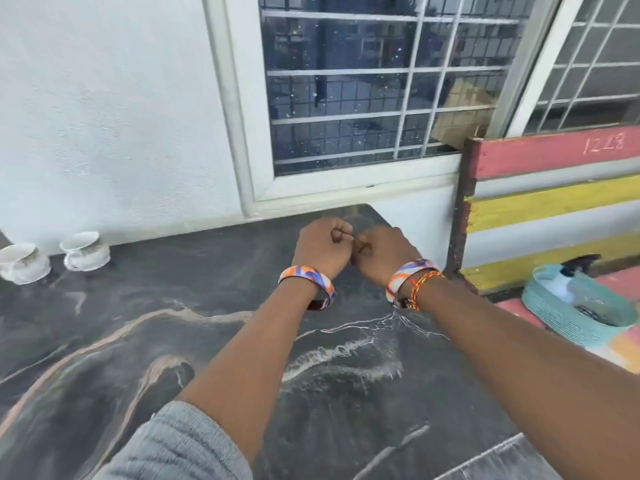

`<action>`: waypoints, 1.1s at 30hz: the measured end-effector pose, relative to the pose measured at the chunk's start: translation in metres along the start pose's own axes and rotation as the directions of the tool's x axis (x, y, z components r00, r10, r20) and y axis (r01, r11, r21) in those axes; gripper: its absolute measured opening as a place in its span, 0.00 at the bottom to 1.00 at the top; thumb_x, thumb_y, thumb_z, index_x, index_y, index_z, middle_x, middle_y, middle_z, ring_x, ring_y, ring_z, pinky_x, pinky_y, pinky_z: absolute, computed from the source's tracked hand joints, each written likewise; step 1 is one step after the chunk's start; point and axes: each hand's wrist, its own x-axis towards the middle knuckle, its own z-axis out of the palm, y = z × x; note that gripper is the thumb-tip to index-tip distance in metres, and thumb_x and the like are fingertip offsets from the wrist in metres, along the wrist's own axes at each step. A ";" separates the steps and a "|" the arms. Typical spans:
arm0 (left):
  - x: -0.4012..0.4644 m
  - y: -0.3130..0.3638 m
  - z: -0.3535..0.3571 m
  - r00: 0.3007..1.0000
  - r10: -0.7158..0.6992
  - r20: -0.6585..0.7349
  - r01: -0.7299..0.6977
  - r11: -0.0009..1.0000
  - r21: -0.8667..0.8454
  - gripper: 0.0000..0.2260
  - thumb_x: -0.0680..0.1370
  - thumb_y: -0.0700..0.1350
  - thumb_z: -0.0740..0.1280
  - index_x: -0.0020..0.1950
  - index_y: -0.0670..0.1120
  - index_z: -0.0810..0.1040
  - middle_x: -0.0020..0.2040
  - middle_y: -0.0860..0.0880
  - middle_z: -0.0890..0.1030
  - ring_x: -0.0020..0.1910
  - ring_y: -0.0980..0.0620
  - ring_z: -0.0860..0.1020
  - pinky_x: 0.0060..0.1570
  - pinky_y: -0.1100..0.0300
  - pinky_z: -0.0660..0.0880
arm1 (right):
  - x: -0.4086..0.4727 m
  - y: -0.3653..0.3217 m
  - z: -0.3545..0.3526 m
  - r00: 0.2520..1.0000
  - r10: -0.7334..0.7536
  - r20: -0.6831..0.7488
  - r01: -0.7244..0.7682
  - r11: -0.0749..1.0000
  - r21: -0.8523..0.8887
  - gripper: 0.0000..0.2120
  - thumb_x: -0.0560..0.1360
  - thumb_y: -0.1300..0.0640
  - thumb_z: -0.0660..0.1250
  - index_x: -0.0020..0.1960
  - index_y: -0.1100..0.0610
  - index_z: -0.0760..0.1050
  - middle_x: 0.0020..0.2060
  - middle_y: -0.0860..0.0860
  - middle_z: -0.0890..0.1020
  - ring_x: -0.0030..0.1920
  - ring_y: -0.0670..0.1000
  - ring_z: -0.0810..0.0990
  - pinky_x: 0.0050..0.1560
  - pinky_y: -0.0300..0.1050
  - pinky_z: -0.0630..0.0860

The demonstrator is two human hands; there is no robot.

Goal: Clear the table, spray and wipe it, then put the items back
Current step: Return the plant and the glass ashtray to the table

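Left hand (323,245) and right hand (382,252) both clenched into empty fists, knuckles nearly touching, above the far edge of the dark veined stone table (173,323). Two white ceramic pots (85,251) stand at far left; a teal woven basket (571,306) holding a spray bottle (568,275) sits on the striped bench (554,202) at right.

1. Table (145,341): dark stone-like top with pale and pinkish veins, set against a white wall; it spreads beneath and to the left of the curled fingers (341,233).
2. Two white ceramic pots (85,251), upright, side by side, far left of the fingers at the table's far edge.
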 end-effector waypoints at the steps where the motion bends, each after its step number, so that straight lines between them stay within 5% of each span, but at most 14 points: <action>1: -0.009 0.016 0.026 0.998 0.016 0.057 -0.016 1.000 0.000 0.11 0.73 0.34 0.61 0.51 0.41 0.80 0.41 0.47 0.80 0.43 0.52 0.78 0.42 0.69 0.73 | -0.015 0.025 -0.013 0.999 0.033 -0.015 -0.034 0.999 -0.012 0.11 0.73 0.57 0.61 0.44 0.58 0.81 0.46 0.59 0.83 0.49 0.60 0.81 0.49 0.50 0.79; 4: -0.028 0.057 0.088 0.973 0.067 0.222 -0.072 0.997 0.013 0.12 0.73 0.33 0.61 0.51 0.40 0.80 0.42 0.48 0.80 0.43 0.54 0.76 0.39 0.73 0.70 | -0.052 0.089 -0.050 0.991 0.129 -0.035 -0.130 0.991 -0.033 0.10 0.72 0.56 0.62 0.43 0.56 0.81 0.46 0.59 0.83 0.48 0.61 0.81 0.47 0.48 0.79; 9: -0.052 0.121 0.170 0.904 0.171 0.391 -0.195 0.980 0.023 0.12 0.73 0.33 0.61 0.52 0.40 0.80 0.52 0.43 0.83 0.47 0.51 0.78 0.48 0.65 0.74 | -0.103 0.172 -0.105 0.963 0.261 -0.060 -0.266 0.960 -0.087 0.11 0.71 0.54 0.60 0.33 0.55 0.76 0.37 0.59 0.76 0.40 0.58 0.76 0.39 0.43 0.69; 16: -0.061 0.181 0.259 0.775 0.295 0.559 -0.374 0.927 0.030 0.12 0.75 0.36 0.63 0.55 0.41 0.81 0.55 0.43 0.82 0.57 0.47 0.79 0.53 0.64 0.72 | -0.143 0.264 -0.146 0.907 0.391 -0.158 -0.408 0.908 -0.091 0.11 0.73 0.57 0.63 0.41 0.60 0.82 0.37 0.58 0.80 0.42 0.60 0.79 0.38 0.43 0.70; 19: -0.055 0.199 0.302 0.740 0.320 0.592 -0.402 0.916 0.008 0.11 0.74 0.35 0.63 0.54 0.40 0.81 0.56 0.42 0.82 0.57 0.46 0.79 0.55 0.62 0.73 | -0.150 0.304 -0.160 0.891 0.410 -0.197 -0.434 0.896 -0.098 0.12 0.74 0.57 0.62 0.35 0.58 0.80 0.38 0.59 0.81 0.44 0.60 0.80 0.42 0.46 0.74; 25: -0.031 0.243 0.392 0.679 0.346 0.648 -0.431 0.902 -0.030 0.12 0.74 0.34 0.63 0.54 0.38 0.81 0.56 0.40 0.82 0.57 0.44 0.78 0.55 0.59 0.73 | -0.139 0.391 -0.193 0.846 0.484 -0.223 -0.515 0.851 -0.103 0.11 0.74 0.59 0.61 0.42 0.60 0.81 0.44 0.62 0.83 0.46 0.63 0.81 0.38 0.43 0.71; 33: 0.015 0.296 0.511 0.602 0.320 0.732 -0.412 0.909 -0.059 0.12 0.74 0.34 0.63 0.56 0.38 0.80 0.56 0.41 0.82 0.57 0.44 0.78 0.53 0.61 0.72 | -0.118 0.508 -0.245 0.787 0.581 -0.208 -0.598 0.801 -0.027 0.12 0.73 0.62 0.62 0.47 0.60 0.84 0.46 0.58 0.84 0.47 0.60 0.81 0.45 0.43 0.75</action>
